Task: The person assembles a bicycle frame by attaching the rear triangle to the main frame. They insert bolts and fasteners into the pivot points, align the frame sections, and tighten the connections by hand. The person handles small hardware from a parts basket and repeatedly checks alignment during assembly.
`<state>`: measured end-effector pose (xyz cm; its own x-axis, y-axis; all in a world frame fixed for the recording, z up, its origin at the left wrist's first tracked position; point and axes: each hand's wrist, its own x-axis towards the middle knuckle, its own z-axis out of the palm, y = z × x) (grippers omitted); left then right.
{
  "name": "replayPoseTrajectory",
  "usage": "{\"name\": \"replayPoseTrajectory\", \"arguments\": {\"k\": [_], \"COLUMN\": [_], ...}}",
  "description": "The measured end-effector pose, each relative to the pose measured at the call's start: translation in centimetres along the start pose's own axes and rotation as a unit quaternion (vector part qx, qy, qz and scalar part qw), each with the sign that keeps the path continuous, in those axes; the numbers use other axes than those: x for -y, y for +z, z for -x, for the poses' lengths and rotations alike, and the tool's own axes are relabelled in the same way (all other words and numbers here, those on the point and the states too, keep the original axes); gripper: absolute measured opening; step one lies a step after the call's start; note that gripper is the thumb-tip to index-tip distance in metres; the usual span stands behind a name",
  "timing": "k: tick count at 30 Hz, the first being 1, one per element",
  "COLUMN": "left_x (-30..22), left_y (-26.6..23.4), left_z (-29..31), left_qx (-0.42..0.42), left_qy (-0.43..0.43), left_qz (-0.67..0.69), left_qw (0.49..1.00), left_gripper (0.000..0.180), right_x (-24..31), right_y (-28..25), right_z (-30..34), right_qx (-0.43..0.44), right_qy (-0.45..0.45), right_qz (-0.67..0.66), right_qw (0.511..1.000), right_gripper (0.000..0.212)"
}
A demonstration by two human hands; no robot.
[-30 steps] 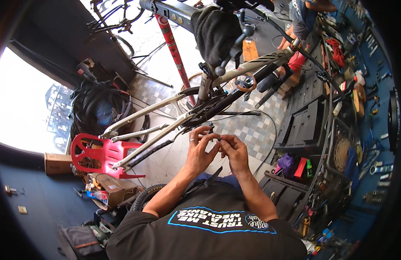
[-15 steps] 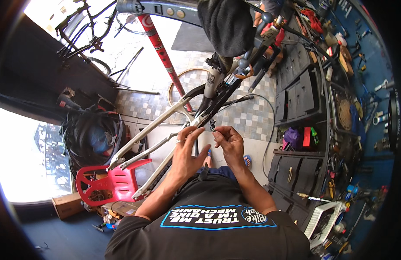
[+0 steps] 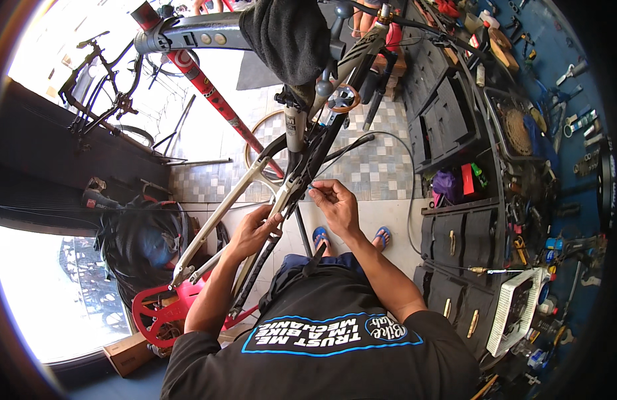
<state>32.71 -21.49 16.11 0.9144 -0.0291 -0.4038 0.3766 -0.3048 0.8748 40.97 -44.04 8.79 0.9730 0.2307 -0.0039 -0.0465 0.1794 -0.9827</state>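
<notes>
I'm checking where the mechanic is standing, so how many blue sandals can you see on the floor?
2. One blue sandal shows just below the right hand; the other blue sandal lies further right on the pale floor. Both are partly hidden by the person's arm.

Hard daylight floods in from the upper left and lower left, blowing out the floor [image 3: 208, 73] to white glare. The right side sits dimmer, edges bend strongly into a black fisheye rim.

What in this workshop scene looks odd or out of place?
The bike frame has no wheels and hangs tilted in a red stand, a dark cloth draped over it. A loose cable loops free beside it.
</notes>
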Motion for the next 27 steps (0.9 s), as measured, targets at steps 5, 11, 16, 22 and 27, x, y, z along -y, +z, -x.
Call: {"name": "replayPoseTrajectory", "arguments": {"k": [5, 11, 16, 22, 27], "left_x": [-0.2, -0.5, -0.7, 0.6, 1.4], "left_y": [-0.1, -0.2, -0.7, -1.3, -1.0], "left_z": [-0.6, -0.8, -1.0, -1.7, -3.5], "left_qx": [0.063, 0.089, 0.119, 0.158, 0.196], "left_qy": [-0.048, -0.067, -0.06, -0.051, -0.035], "left_qz": [0.06, 0.124, 0.163, 0.237, 0.315], "left_qw": [0.995, 0.986, 0.978, 0.957, 0.928], "left_gripper": [0.051, 0.052, 0.053, 0.056, 0.059], "right_x": [-0.1, 0.6, 1.6, 7.2, 12.2], "right_y": [0.4, 0.4, 0.0, -0.3, 1.8], "right_z": [-0.6, -0.7, -1.6, -5.8, -9.7], "right_qx": [0.001, 0.0, 0.022, 0.101, 0.238], "right_qy": [-0.016, -0.01, -0.035, -0.168, -0.127], "right_qz": [-0.019, -0.025, -0.027, 0.186, 0.313], "right_qw": [1.0, 1.0, 0.999, 0.963, 0.911], "right_gripper": [0.019, 0.016, 0.017, 0.018, 0.016]}}
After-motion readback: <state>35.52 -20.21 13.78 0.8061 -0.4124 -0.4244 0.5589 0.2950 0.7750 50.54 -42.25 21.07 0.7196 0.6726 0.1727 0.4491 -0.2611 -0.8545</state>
